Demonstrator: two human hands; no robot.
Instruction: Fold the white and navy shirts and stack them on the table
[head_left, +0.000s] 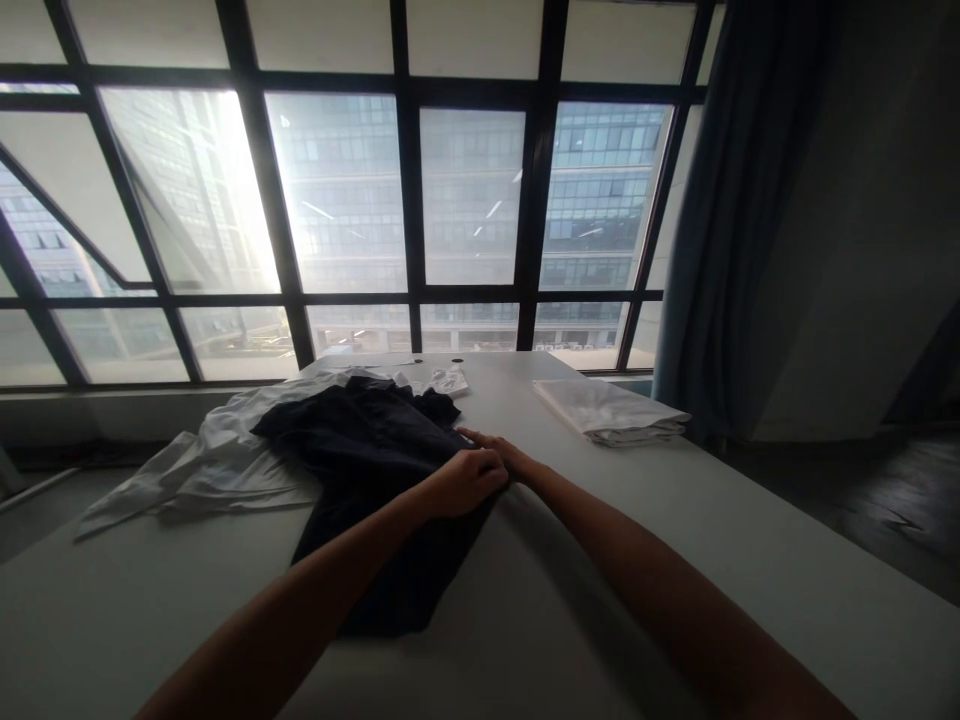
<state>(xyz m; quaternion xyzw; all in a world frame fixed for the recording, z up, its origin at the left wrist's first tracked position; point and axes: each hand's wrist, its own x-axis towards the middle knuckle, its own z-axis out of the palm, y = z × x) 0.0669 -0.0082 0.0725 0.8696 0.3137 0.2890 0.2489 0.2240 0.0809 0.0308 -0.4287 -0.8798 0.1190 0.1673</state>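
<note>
A dark garment (375, 470) lies rumpled across the middle of a white table (675, 540), partly on top of a crumpled white garment (217, 460). My left hand (465, 482) rests on the dark garment's right edge with its fingers curled closed on the cloth. My right hand (499, 450) lies just behind it at the same edge, fingers stretched flat along the fabric, partly hidden by my left hand.
A folded white garment (611, 410) sits at the table's far right. Small dark objects lie near the far edge. A large window with dark frames fills the back, and a dark curtain (735, 220) hangs at the right. The floor drops away right of the table.
</note>
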